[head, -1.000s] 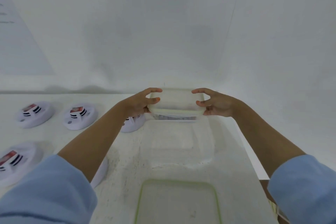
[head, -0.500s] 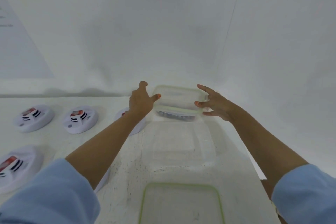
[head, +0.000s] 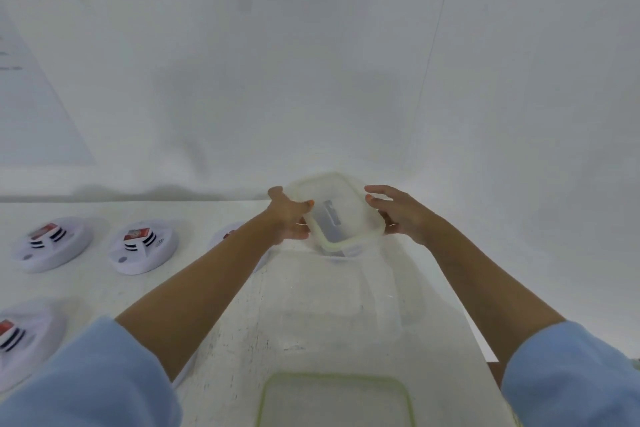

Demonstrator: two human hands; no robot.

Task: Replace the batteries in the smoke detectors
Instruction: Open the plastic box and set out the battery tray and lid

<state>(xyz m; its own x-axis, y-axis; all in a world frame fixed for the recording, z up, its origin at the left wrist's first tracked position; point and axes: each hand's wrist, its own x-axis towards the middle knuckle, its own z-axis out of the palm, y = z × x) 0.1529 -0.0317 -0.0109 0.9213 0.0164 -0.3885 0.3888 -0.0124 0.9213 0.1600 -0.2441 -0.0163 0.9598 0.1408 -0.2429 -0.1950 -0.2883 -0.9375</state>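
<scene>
Both hands are up at mid-frame, clamped on one clear lidded box (head: pixel 337 194). They sit apart, one at each end. Left hand (head: pixel 289 218) grips the left end, thumb over the green-rimmed lid and fingers curled below. Right hand (head: pixel 403 215) holds the right end, thumb tip on the rim and lower fingers under the edge; its top finger sticks out straight.

The box is off the table (head: pixel 104 291) and tilted, lid face toward the camera. Dark grey contents (head: pixel 330 224) show through the plastic but are too blurred to identify.

Smoke detectors are on the table at the left of the frame:
- far-left detector (head: pixel 52 243)
- second detector (head: pixel 142 246), just right of it
- third detector (head: pixel 227 236), mostly hidden behind the left forearm
- lower-left detector (head: pixel 20 340), cut by the frame edge

All are white and round, with a red label and black slots showing.

A clear open tub (head: pixel 412 302) stands below the held box at frame centre. A spare lid (head: pixel 334 378) with a green rim lies at bottom centre. Light blue sleeves (head: pixel 86 381) fill both lower corners.
</scene>
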